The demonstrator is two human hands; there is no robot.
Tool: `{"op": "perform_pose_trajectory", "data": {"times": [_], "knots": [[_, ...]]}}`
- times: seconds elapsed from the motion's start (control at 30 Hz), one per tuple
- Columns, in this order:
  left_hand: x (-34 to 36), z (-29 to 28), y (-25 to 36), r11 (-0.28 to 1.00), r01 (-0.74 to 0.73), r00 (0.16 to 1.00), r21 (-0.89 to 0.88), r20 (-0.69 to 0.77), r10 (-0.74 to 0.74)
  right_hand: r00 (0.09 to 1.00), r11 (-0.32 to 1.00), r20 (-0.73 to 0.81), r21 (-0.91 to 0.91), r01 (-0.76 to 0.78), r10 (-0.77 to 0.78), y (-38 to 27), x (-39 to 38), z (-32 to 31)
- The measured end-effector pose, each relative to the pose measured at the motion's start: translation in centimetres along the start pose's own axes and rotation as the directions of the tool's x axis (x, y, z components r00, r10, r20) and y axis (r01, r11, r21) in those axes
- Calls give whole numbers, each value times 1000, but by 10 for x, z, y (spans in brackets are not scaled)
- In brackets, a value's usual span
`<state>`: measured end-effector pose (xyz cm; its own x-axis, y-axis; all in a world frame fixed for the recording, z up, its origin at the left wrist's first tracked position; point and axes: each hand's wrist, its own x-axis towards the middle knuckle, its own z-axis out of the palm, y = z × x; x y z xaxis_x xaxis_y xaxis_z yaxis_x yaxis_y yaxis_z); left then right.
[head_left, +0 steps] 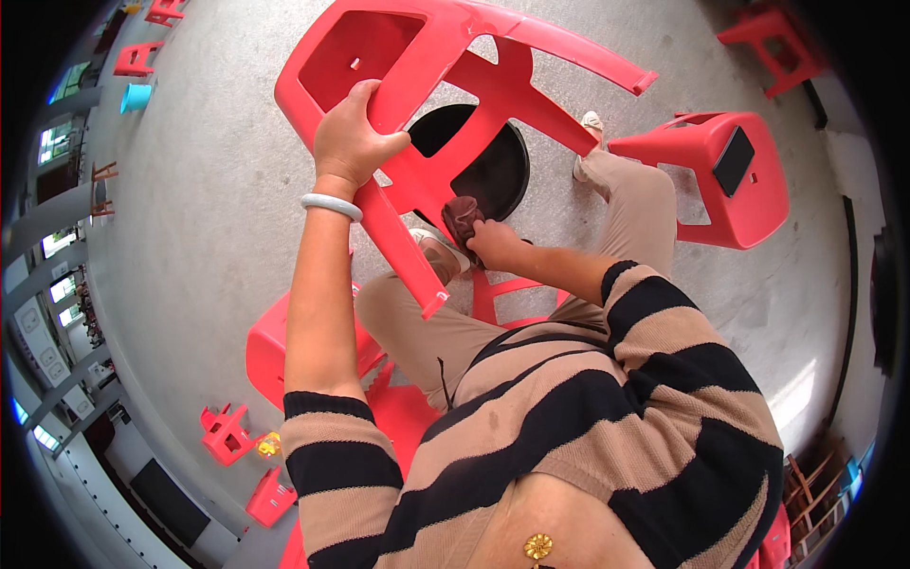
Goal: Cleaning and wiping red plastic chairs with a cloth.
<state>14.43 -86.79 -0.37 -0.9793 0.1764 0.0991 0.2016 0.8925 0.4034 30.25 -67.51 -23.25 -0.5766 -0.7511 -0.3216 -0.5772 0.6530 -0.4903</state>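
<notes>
A red plastic stool [409, 71] is tipped on its side in front of me, its legs pointing toward me and to the right. My left hand [353, 140], with a pale bangle at the wrist, grips the stool near its seat end. Bunched in my right hand [495, 245] is a dark brown cloth [462, 218], pressed against the stool's lower frame between the legs. Below the stool, on the floor between my feet, stands a round black basin [519, 156], partly hidden by the stool's frame. What the basin holds cannot be made out.
To my right a red stool [735, 213] carries a dark phone [734, 161]. Another red stool [270, 346] stands by my left leg. Farther off are a blue bucket [135, 98], several more red stools and wooden furniture [815, 488] along the right wall.
</notes>
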Motion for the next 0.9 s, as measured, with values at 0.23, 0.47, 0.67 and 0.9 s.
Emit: {"op": "perform_pose_trajectory", "data": {"times": [0.23,0.47,0.67,0.9], "knots": [[11,5,10,1000,-11,1000,-13,14,11,970,989,-215,-70,-134,116,13,108,-25],[0,-1,2,999,37,999,-3,33,-37,926,955,-308,-125,-267,219,38,142,-62],[4,2,-1,999,53,998,-9,-44,-54,834,902,-443,-113,-416,329,126,124,-97],[14,5,9,999,4,999,-34,-51,-6,614,759,-449,321,-567,649,163,131,-105]]}}
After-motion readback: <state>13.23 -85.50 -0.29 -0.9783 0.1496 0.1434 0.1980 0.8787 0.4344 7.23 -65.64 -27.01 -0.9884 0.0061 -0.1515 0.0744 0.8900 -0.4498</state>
